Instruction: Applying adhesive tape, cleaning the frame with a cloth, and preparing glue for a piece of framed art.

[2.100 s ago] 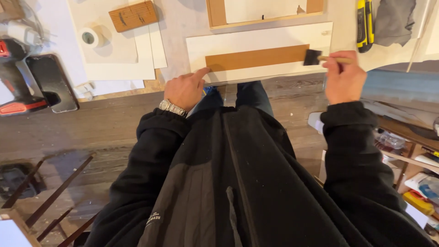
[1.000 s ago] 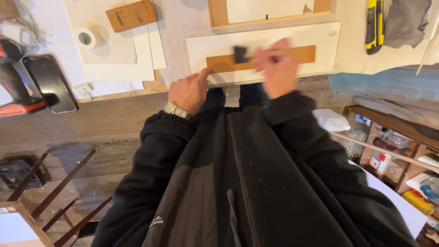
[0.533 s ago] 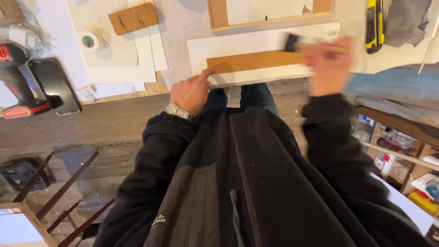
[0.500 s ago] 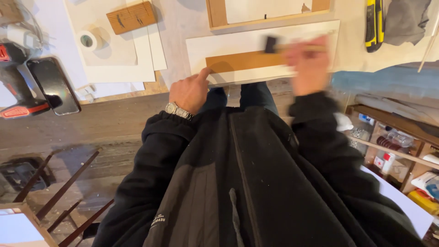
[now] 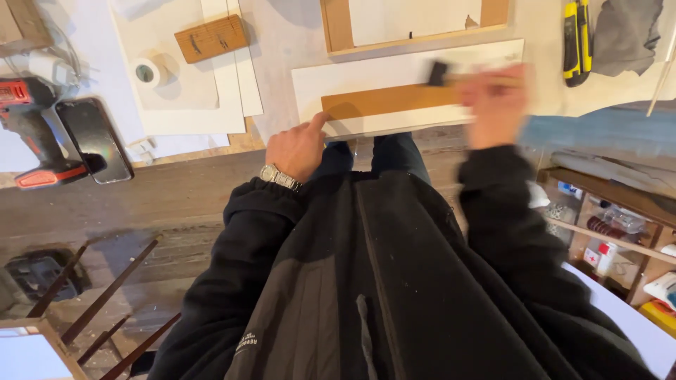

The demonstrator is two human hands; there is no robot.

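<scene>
A brown wooden strip [image 5: 384, 100] lies on a white board [image 5: 366, 70] at the bench's near edge. My left hand [image 5: 297, 148], with a wristwatch, presses a fingertip on the strip's left end. My right hand [image 5: 495, 105] is blurred with motion and grips a foam brush [image 5: 440, 73] whose black head rests on the strip's right part.
A wooden frame [image 5: 338, 28] lies behind the board. To the left sit a tape roll [image 5: 146, 72], a small wood block [image 5: 211, 38], a phone [image 5: 94, 139] and a red drill [image 5: 32, 134]. A yellow-black tool [image 5: 579, 39] and grey cloth [image 5: 628, 35] lie right; shelves [image 5: 612, 225] stand below.
My right hand has been sweeping the brush back and forth along the strip, and now sits toward its right part. My left hand has stayed on the left end.
</scene>
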